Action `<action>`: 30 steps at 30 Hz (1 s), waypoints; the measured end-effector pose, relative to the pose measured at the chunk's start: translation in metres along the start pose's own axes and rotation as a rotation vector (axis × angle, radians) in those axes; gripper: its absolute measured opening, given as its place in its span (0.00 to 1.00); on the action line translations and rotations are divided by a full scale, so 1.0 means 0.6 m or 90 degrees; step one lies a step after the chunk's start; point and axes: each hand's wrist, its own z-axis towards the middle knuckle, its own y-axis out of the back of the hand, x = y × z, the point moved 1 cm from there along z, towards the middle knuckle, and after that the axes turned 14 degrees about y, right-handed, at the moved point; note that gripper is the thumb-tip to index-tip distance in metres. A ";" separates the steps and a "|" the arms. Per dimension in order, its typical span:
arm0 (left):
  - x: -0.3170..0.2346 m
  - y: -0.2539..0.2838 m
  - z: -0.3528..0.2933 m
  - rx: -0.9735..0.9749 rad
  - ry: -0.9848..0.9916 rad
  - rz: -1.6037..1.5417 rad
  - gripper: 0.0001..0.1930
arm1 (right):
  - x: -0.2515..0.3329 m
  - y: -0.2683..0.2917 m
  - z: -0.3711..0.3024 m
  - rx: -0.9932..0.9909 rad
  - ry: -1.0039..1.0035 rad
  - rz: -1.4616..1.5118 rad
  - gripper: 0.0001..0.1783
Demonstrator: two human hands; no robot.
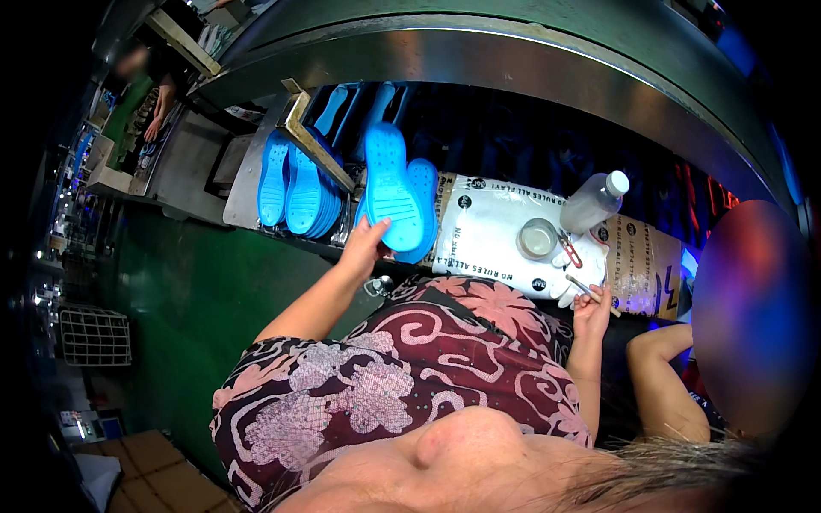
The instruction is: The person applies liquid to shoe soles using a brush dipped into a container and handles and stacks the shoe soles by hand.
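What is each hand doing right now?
Left hand: closed, holding a blue sole by its near end.
Right hand: closed, holding a thin stick.

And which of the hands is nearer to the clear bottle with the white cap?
Right. The right hand, holding a slim stick, is on the bottle's near side; the left hand, holding a blue sole, is farther off to its left.

The jar (538,238) stands right of the soles (398,197), left of the bottle (592,203).
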 end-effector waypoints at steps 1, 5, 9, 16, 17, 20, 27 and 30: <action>0.011 -0.007 -0.001 -0.014 -0.060 0.012 0.19 | 0.004 -0.012 -0.007 0.000 0.000 -0.001 0.21; 0.024 -0.042 -0.003 0.037 -0.116 0.210 0.23 | 0.028 -0.080 -0.043 0.123 0.041 0.033 0.21; 0.021 -0.108 -0.015 0.038 -0.206 0.270 0.21 | 0.061 -0.146 -0.084 0.208 0.067 -0.022 0.21; -0.021 -0.163 -0.010 0.005 -0.237 0.330 0.23 | 0.069 -0.211 -0.142 0.276 0.238 -0.120 0.17; -0.012 -0.167 0.005 0.011 -0.266 0.297 0.22 | 0.068 -0.221 -0.148 0.275 0.252 -0.131 0.16; -0.032 -0.189 0.001 0.054 -0.307 0.234 0.19 | 0.092 -0.246 -0.157 0.382 0.323 -0.272 0.16; -0.036 -0.235 -0.010 0.137 -0.370 0.170 0.17 | 0.119 -0.264 -0.158 0.480 0.659 -0.467 0.16; -0.028 -0.235 -0.014 0.164 -0.383 0.202 0.18 | 0.112 -0.259 -0.167 0.484 0.688 -0.493 0.15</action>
